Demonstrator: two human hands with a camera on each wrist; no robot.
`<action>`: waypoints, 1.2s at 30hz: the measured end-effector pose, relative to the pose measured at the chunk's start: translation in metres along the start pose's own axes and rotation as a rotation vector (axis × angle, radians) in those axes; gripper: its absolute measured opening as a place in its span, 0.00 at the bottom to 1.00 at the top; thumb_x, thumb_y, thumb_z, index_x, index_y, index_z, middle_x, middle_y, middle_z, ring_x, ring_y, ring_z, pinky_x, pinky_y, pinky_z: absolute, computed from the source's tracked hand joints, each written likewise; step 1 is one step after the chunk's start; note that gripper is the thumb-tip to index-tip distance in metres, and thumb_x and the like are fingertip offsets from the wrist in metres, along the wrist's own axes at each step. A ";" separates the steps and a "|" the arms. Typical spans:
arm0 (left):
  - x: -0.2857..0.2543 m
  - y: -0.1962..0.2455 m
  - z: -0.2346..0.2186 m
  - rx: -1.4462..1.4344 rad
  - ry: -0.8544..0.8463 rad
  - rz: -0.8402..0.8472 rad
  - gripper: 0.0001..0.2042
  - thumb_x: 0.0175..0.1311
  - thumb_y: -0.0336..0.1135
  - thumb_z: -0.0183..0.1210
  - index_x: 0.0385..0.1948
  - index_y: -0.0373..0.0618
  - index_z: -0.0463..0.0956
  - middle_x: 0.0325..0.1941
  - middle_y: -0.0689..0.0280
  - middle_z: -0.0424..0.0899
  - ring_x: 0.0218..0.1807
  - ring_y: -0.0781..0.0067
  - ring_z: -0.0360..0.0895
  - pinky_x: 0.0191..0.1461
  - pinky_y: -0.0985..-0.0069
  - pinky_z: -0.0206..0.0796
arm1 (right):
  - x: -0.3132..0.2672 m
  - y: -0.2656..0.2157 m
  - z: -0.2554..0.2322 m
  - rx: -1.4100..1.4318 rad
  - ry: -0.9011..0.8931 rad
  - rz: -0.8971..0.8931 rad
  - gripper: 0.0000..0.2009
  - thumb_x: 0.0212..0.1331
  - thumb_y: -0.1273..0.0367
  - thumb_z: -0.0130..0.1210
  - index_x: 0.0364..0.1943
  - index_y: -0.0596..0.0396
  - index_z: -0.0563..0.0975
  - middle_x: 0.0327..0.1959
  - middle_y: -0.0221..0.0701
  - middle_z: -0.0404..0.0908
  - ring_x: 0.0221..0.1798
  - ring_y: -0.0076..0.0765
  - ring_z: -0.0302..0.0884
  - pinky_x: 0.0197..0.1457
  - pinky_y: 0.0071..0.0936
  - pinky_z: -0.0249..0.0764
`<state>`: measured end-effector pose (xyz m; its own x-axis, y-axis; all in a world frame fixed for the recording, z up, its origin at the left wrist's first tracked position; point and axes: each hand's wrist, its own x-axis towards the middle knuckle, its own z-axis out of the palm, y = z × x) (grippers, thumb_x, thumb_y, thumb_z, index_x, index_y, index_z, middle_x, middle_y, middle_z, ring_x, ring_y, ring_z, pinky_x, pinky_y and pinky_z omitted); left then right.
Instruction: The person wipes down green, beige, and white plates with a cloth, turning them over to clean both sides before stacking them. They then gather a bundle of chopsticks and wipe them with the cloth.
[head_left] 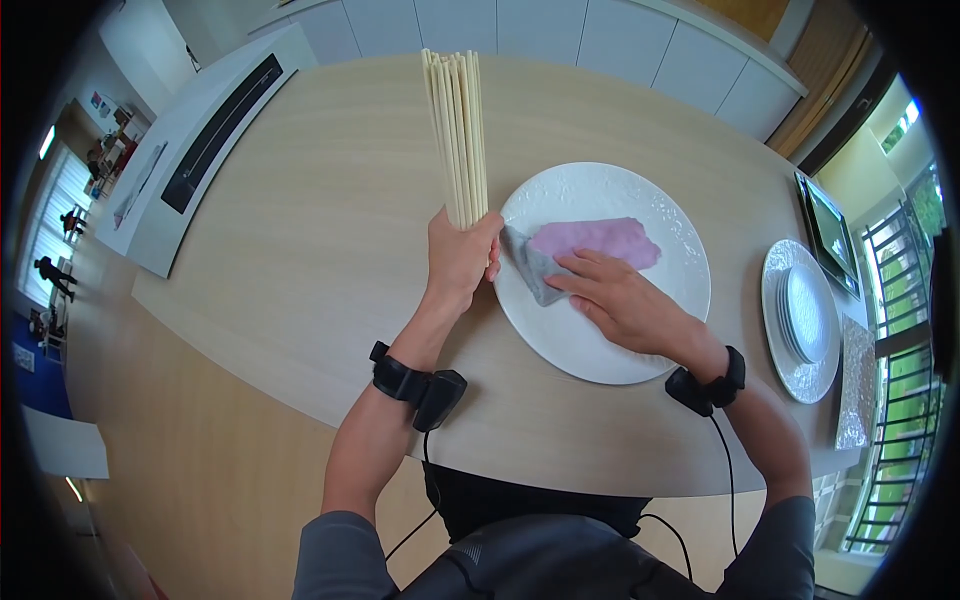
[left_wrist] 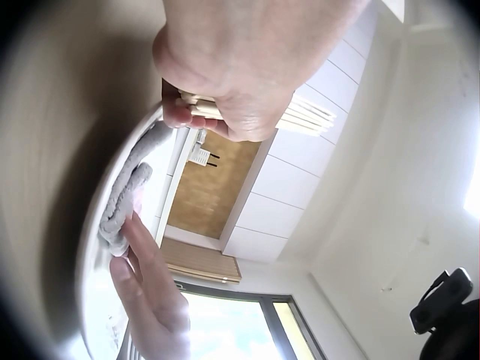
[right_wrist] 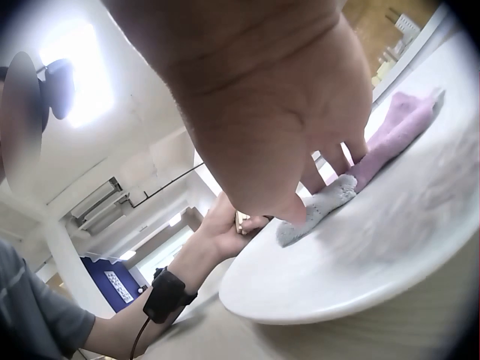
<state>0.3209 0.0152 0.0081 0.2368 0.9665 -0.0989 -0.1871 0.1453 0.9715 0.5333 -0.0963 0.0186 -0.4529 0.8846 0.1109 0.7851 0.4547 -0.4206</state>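
Note:
My left hand (head_left: 460, 258) grips a bundle of pale wooden chopsticks (head_left: 458, 140) near its lower end, and the sticks point away from me. Fingers wrap around the bundle, close beside the left rim of a large white plate (head_left: 610, 362). On that plate lies a cloth, pink (head_left: 605, 238) on one side and grey (head_left: 533, 270) where it folds over. My right hand (head_left: 632, 305) rests on the cloth with its fingers extended. In the right wrist view the fingertips touch the cloth (right_wrist: 397, 142), and the palm arches above the plate (right_wrist: 360, 285).
To the right, a stack of small white plates (head_left: 805, 315) sits on a white oval platter (head_left: 780, 280). Dark rectangular trays (head_left: 832, 235) and a textured clear tray (head_left: 854, 390) line the table's right edge. A white unit with a black slot (head_left: 225, 130) stands at the left.

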 end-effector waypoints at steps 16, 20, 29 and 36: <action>0.000 -0.002 -0.001 -0.022 0.009 0.003 0.05 0.56 0.25 0.57 0.27 0.39 0.68 0.18 0.66 0.70 0.16 0.77 0.67 0.14 0.76 0.57 | -0.027 0.032 -0.042 -0.271 -0.017 0.374 0.24 0.67 0.61 0.55 0.67 0.45 0.71 0.73 0.41 0.66 0.75 0.56 0.59 0.76 0.51 0.56; 0.002 -0.002 0.000 0.007 -0.011 -0.008 0.05 0.56 0.25 0.57 0.28 0.39 0.68 0.18 0.66 0.70 0.16 0.77 0.67 0.14 0.77 0.57 | -0.054 -0.002 -0.057 -0.090 -0.155 0.354 0.24 0.65 0.63 0.58 0.65 0.47 0.74 0.70 0.44 0.69 0.73 0.55 0.63 0.75 0.44 0.58; 0.000 -0.001 0.003 0.011 0.011 -0.011 0.05 0.56 0.26 0.57 0.27 0.39 0.69 0.18 0.66 0.71 0.15 0.77 0.67 0.14 0.77 0.57 | -0.021 -0.019 -0.022 0.131 -0.254 -0.021 0.21 0.69 0.71 0.49 0.67 0.49 0.71 0.73 0.40 0.65 0.77 0.56 0.56 0.77 0.46 0.57; -0.001 0.000 0.002 0.015 -0.005 -0.017 0.05 0.57 0.26 0.57 0.27 0.39 0.69 0.18 0.66 0.71 0.16 0.77 0.68 0.14 0.76 0.58 | 0.043 0.030 -0.010 -0.002 -0.109 -0.043 0.22 0.70 0.72 0.47 0.68 0.49 0.68 0.74 0.42 0.63 0.76 0.54 0.57 0.76 0.46 0.59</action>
<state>0.3227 0.0140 0.0088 0.2442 0.9630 -0.1143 -0.1687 0.1583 0.9729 0.5416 -0.0433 0.0199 -0.5297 0.8476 0.0301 0.7646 0.4926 -0.4156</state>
